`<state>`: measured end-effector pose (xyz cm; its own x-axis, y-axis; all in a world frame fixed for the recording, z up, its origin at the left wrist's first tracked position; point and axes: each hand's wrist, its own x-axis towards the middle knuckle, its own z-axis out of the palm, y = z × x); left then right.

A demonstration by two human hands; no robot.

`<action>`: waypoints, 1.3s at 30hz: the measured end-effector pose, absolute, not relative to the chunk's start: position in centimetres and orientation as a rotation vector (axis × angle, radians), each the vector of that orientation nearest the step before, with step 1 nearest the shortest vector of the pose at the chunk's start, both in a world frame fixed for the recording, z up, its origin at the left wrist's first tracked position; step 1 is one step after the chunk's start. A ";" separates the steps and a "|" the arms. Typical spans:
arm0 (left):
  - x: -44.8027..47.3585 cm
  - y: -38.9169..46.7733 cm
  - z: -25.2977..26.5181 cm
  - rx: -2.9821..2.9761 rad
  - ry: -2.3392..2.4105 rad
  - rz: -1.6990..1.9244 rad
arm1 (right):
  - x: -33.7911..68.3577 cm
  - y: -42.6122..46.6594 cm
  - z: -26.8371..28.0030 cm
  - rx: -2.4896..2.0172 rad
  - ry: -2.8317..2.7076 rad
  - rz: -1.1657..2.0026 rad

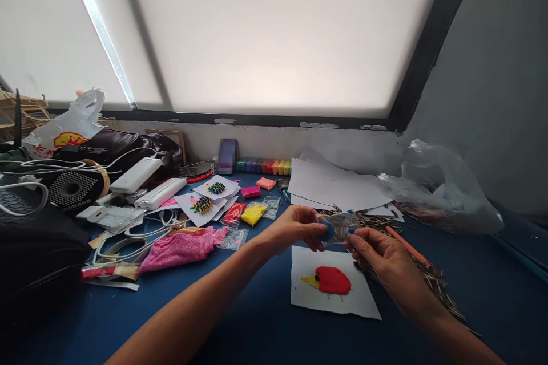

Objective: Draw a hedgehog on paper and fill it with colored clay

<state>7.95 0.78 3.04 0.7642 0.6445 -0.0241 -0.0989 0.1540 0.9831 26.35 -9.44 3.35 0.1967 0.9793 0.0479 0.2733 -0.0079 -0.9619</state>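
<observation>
My left hand (299, 230) and my right hand (377, 252) are raised over a white paper sheet, both closed in a pinch on a small clear plastic bag (342, 226) stretched between them. A lump of blue clay (327, 232) shows at the left fingertips, and a small bit of blue shows at the right ones. Whether the blue lump lies inside the bag, I cannot tell. Below, the paper sheet (359, 307) bears a flat clay hedgehog (334, 280) with a red body, yellow snout, black eye and thin drawn legs.
Dry stalks (440, 285) and an orange stick (406, 245) lie at right, near white paper (338, 182) and a plastic carrier bag (445, 194). Yellow clay (254, 214), finished hedgehogs (201, 204), a pink cloth (180, 249), power banks (160, 193) and cables crowd the left.
</observation>
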 end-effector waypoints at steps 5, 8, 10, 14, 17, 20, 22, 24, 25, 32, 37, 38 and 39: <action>7.8 1.0 3.0 1.315 0.510 0.583 | 26.2 -9.6 3.6 -1.474 -1.250 0.910; 7.8 1.0 3.1 1.331 0.498 0.539 | 26.2 -9.7 3.6 -1.457 -1.249 0.907; 7.9 0.9 3.1 1.338 0.505 0.535 | 26.2 -9.8 3.6 -1.450 -1.254 0.902; 8.2 0.7 3.1 1.335 0.531 0.597 | 26.0 -9.9 3.7 -1.441 -1.263 0.890; 8.3 0.6 3.3 1.344 0.517 0.607 | 25.8 -9.9 3.9 -1.436 -1.269 0.892; 8.1 0.7 3.5 1.348 0.510 0.628 | 25.7 -10.0 4.1 -1.444 -1.278 0.896; 8.0 0.8 3.5 1.354 0.516 0.646 | 25.8 -10.1 4.1 -1.448 -1.283 0.899; 7.8 0.9 3.5 1.367 0.527 0.654 | 25.9 -10.1 4.0 -1.445 -1.282 0.896; 7.8 0.9 3.4 1.377 0.533 0.654 | 26.0 -10.1 3.9 -1.442 -1.278 0.890; 7.9 0.6 3.5 1.435 0.561 0.621 | 26.3 -9.8 4.1 -1.450 -1.225 0.804; 7.6 0.7 4.1 1.402 0.535 0.596 | 26.6 -9.4 4.3 -1.475 -1.166 0.690; 7.5 0.7 4.1 1.405 0.536 0.591 | 26.7 -9.4 4.3 -1.485 -1.171 0.676; 7.5 0.8 4.1 1.410 0.538 0.589 | 26.7 -9.3 4.3 -1.498 -1.181 0.663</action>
